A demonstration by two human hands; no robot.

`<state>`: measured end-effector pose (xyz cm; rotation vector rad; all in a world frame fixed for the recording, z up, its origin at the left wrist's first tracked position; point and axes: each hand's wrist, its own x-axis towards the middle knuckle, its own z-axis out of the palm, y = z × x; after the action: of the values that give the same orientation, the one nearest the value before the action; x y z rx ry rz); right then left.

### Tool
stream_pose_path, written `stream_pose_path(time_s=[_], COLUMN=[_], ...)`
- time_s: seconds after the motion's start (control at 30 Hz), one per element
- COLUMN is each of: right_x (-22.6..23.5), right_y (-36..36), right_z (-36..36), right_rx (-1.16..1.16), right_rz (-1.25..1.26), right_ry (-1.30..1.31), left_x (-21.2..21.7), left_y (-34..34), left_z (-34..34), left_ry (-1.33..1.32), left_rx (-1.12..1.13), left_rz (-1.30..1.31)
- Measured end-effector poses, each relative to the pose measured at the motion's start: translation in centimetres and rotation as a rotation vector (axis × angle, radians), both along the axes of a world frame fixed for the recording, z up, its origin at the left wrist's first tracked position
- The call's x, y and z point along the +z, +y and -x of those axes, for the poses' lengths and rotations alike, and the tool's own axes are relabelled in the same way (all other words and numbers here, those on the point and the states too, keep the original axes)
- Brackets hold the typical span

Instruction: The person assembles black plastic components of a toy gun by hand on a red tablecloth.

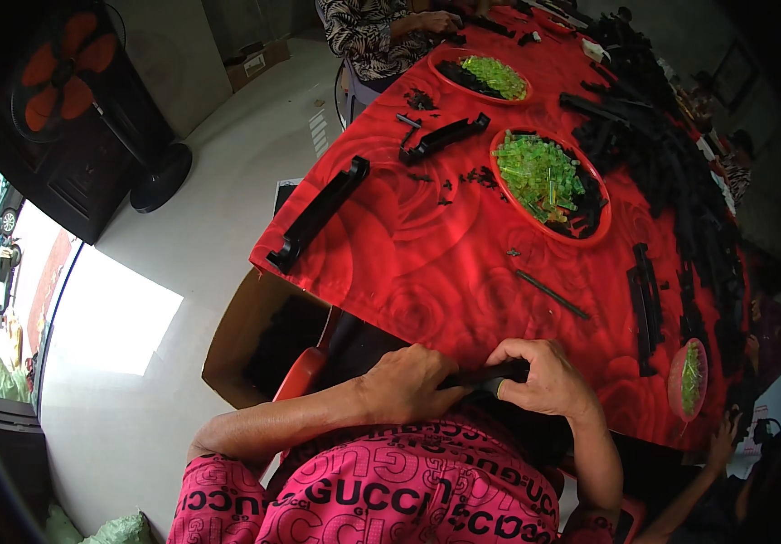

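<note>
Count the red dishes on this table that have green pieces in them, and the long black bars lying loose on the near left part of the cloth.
Red dishes with green pieces: 3
Long black bars on the near left of the cloth: 2
Total: 5

Informal home assembly workshop: red-clothed table [426, 263] with heaped black plastic parts [680, 181], trays of green pieces [540, 177], floor fan [68, 68].
</note>
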<state>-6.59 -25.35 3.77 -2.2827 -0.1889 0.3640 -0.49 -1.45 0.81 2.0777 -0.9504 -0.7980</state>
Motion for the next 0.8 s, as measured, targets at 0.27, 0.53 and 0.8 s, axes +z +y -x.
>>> stream_pose_path(time_s=[0.27, 0.53, 0.8], right_x=[-0.8, -0.9, -0.8], right_y=[0.5, 0.8, 0.7], right_z=[1.1, 1.1, 0.5], right_rx=[-0.041, -0.083, -0.135], right_rz=[-0.033, -0.028, -0.075], right_ry=[-0.045, -0.065, 0.087], left_x=[-0.6, -2.2, -1.5], left_y=[-0.2, -0.3, -0.1], left_z=[1.1, 1.8, -0.1], left_ry=[-0.157, -0.306, -0.024], left_rx=[-0.039, -0.085, -0.048], left_rz=[-0.102, -0.094, 0.034])
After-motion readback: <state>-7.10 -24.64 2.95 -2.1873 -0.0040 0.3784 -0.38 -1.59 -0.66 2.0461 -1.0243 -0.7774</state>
